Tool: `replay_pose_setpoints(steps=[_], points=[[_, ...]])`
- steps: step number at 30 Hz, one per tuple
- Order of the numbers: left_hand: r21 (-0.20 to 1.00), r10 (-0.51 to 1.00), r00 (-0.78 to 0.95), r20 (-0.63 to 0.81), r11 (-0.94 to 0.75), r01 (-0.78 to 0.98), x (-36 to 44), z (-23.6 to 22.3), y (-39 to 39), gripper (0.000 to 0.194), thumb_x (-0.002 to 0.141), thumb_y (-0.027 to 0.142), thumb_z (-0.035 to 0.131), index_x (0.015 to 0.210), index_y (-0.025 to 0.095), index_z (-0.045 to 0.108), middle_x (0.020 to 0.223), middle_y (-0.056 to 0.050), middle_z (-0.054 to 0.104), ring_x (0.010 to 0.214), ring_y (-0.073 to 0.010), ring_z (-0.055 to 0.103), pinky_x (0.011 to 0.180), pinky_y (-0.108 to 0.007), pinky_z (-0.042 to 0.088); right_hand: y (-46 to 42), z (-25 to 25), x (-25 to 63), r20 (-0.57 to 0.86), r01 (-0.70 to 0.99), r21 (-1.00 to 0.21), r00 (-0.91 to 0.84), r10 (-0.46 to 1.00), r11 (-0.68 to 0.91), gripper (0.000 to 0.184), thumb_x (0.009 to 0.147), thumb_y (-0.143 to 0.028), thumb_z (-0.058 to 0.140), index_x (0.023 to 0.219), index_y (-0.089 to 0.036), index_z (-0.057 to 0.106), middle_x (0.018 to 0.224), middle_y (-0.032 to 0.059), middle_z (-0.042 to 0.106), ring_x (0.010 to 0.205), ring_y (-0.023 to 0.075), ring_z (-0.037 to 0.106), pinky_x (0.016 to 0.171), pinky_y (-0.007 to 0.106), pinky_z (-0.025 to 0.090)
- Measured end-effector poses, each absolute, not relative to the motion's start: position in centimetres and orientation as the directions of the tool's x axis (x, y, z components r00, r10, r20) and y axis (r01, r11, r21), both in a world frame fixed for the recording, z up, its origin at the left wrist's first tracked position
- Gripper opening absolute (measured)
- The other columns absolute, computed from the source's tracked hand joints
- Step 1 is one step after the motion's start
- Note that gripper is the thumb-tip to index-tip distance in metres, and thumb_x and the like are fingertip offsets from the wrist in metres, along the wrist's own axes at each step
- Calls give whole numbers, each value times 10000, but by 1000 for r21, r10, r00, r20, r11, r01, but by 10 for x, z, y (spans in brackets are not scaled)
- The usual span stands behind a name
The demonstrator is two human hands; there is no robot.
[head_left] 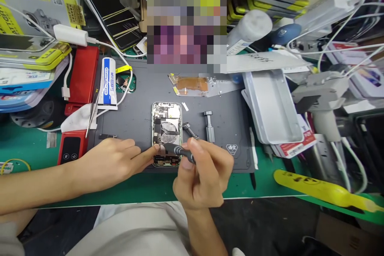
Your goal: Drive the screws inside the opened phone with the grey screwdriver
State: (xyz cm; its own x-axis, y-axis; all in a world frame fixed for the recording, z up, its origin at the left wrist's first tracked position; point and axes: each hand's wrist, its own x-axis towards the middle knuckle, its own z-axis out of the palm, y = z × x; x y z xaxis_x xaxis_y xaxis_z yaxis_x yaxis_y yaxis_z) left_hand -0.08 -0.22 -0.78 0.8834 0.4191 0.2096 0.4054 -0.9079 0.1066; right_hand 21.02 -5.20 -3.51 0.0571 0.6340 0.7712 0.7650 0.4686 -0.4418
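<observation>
An opened phone lies face down on a dark grey work mat, its inner boards and coil exposed. My left hand rests on the mat, its forefinger stretched to touch the phone's lower left edge. My right hand grips a dark screwdriver, its tip pointing left onto the phone's lower part. A second screwdriver and a grey knurled tool lie on the mat just right of the phone.
A white glue tube and tweezers lie at the mat's left, next to red cases. A grey metal tray stands on the right, a yellow tool at the table's front right. Boxes and white cables crowd the back.
</observation>
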Motion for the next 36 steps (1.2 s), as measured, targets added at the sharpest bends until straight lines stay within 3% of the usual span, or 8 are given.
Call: replay_pose_setpoints(steps=[4, 14, 18, 20, 22, 25, 36], points=[[101, 421, 882, 212, -907, 409, -2, -8, -2, 326, 1154, 218, 413, 1423, 61, 510, 674, 51, 578, 598, -157, 583, 489, -328, 388, -50, -36, 210, 774, 729, -465, 59, 631, 502, 586, 1001, -30, 540, 1555, -217, 575, 1083, 96, 686, 984, 211, 734, 782, 363, 656], [117, 420, 886, 197, -907, 404, -2, -5, -2, 331, 1145, 225, 452, 1418, 61, 544, 691, 38, 594, 617, -159, 599, 505, -306, 410, -51, -35, 210, 749, 713, -500, 70, 659, 492, 552, 1004, -40, 539, 1528, -204, 591, 1052, 84, 697, 936, 207, 723, 810, 383, 625], [179, 435, 864, 254, -899, 400, -1, -2, -1, 309, 1151, 224, 445, 1397, 80, 564, 679, 46, 606, 586, -148, 587, 507, -308, 408, -49, -36, 210, 757, 703, -493, 55, 651, 514, 575, 998, -54, 580, 1557, -184, 550, 1076, 93, 703, 960, 209, 727, 799, 369, 646], [250, 445, 847, 289, -890, 382, 0, 1, 0, 232, 1139, 231, 485, 1282, 117, 627, 686, 45, 623, 582, -136, 580, 526, -300, 418, -48, -36, 210, 763, 695, -488, 46, 644, 529, 606, 978, -37, 601, 1565, -175, 535, 1082, 94, 704, 962, 206, 728, 794, 358, 652], [303, 443, 838, 318, -885, 353, 0, 3, 0, 178, 1120, 240, 525, 1046, 165, 668, 675, 43, 621, 569, -126, 559, 542, -299, 418, -47, -36, 210, 760, 695, -489, 44, 648, 527, 614, 971, -33, 607, 1562, -179, 533, 1068, 85, 704, 948, 200, 727, 796, 353, 654], [300, 410, 856, 313, -898, 321, 1, 4, -1, 329, 1095, 243, 547, 769, 204, 568, 632, 42, 586, 542, -121, 517, 532, -320, 382, -47, -35, 210, 754, 694, -491, 36, 655, 527, 604, 971, -38, 610, 1552, -187, 538, 1043, 72, 706, 916, 192, 722, 783, 345, 650], [248, 406, 878, 254, -905, 347, 4, -3, -4, 381, 1129, 241, 430, 760, 217, 521, 627, 45, 583, 526, -137, 517, 526, -339, 385, -49, -37, 210, 756, 684, -498, 42, 653, 533, 623, 982, -39, 609, 1578, -203, 531, 1044, 81, 690, 909, 191, 699, 776, 352, 642]])
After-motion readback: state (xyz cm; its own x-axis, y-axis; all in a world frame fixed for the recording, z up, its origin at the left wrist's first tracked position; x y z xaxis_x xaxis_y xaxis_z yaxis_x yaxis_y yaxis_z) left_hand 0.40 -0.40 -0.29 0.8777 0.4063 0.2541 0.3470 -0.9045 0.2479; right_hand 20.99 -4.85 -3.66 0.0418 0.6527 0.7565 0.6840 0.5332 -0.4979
